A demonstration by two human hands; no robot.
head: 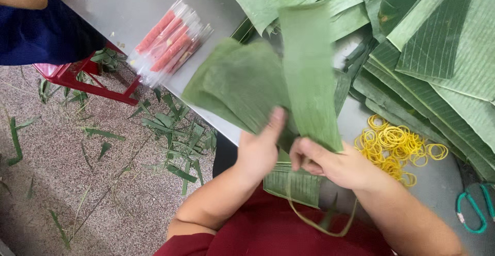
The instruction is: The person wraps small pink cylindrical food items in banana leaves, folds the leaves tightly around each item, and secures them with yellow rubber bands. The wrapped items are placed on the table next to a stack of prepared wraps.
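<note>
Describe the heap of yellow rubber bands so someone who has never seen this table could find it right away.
Start at the grey table and the big stack of green leaves on its right side. Just below the stack's lower edge, beside the person's right hand, lies the heap of yellow rubber bands. It is the only bright yellow thing there, thin loose loops, unlike the flat green leaves around it.

Grey metal table, matte, evenly lit. Speckled pinkish-grey stone floor, strewn with green leaf scraps. Red stool on the floor beside the table, partly hidden by blue cloth.
</note>
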